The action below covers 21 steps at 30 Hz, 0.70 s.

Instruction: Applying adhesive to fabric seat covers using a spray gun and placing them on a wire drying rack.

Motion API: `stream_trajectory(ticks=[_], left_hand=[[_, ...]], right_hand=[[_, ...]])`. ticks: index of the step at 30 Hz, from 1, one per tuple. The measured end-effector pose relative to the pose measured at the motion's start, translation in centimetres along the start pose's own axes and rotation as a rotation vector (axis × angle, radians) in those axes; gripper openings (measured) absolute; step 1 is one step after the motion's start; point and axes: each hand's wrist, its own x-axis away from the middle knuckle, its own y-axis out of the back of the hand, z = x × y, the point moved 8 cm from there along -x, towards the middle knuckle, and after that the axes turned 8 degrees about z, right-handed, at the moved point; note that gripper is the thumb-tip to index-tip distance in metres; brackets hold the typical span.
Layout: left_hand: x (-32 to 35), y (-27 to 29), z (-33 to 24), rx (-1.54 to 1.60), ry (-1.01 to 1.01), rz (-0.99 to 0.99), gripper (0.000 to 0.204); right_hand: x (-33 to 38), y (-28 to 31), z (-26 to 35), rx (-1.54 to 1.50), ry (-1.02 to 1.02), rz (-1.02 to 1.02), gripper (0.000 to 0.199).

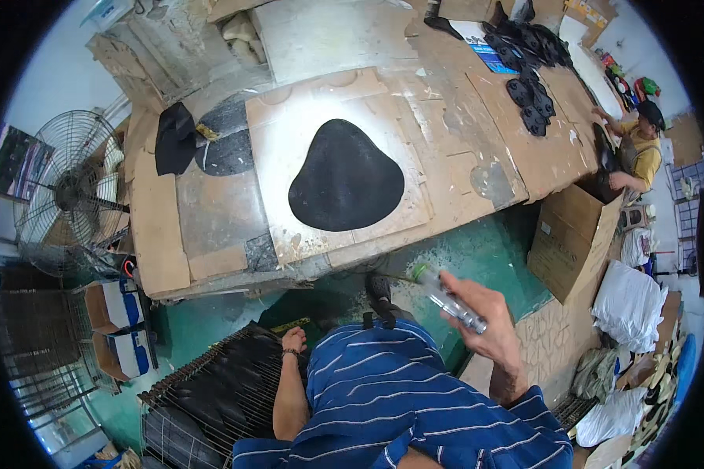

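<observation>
My right hand (486, 319) is wrapped around a clear cylindrical tool with a green end (446, 298), held in front of my body over the gap by the table. A thin dark rod seems to run from its green end. My left hand (294, 341) hangs low by a wire cage (227, 352) with black sheet pieces (238, 371) in it; its fingers are too small to read. Beside that hand is a yellow strip (291, 325). On the table, a black rounded-triangle pad (346, 178) lies flat on a pale, white-dusted board (274, 168).
A co-worker (641, 148) stands at the table's far right by a tall cardboard box (575, 238). Black shaped parts (528, 47) are heaped at the back right. To the left are a large fan (70, 191) and a folded black piece (175, 139). White sacks (630, 305) lie at right.
</observation>
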Motion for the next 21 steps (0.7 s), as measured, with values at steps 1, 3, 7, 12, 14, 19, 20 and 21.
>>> stream_trajectory(ticks=[1, 3, 7, 12, 14, 19, 20, 21], left_hand=[[0.1, -0.1, -0.2, -0.02, -0.002, -0.004, 0.032], [-0.6, 0.2, 0.6, -0.025, -0.001, 0.022, 0.028], [-2.0, 0.9, 3.0, -0.026, 0.021, 0.086, 0.018], [-2.6, 1.4, 3.9, 0.062, 0.068, 0.232, 0.015], [-1.3, 0.1, 2.6, -0.204, 0.028, 0.115, 0.013], [-1.5, 0.0, -0.4, -0.179, -0.088, 0.067, 0.012], [-2.0, -0.6, -1.3, -0.241, -0.116, 0.065, 0.014], [-2.2, -0.8, -3.1, -0.433, -0.195, 0.001, 0.026]], right_hand=[[-0.1, 0.6, 0.1, 0.005, -0.001, -0.071, 0.062], [0.1, 1.6, -0.1, 0.003, -0.04, -0.162, 0.058], [0.9, 2.3, -0.3, 0.0, -0.081, -0.201, 0.057], [2.6, 2.0, -1.7, 0.077, -0.075, -0.03, 0.062], [1.9, 2.3, -1.4, 0.051, -0.048, -0.164, 0.067], [3.0, 1.3, -1.3, 0.069, -0.022, 0.123, 0.071], [3.1, 2.2, -1.3, 0.068, -0.035, 0.019, 0.07], [3.2, 2.6, -1.5, 0.059, -0.042, -0.075, 0.069]])
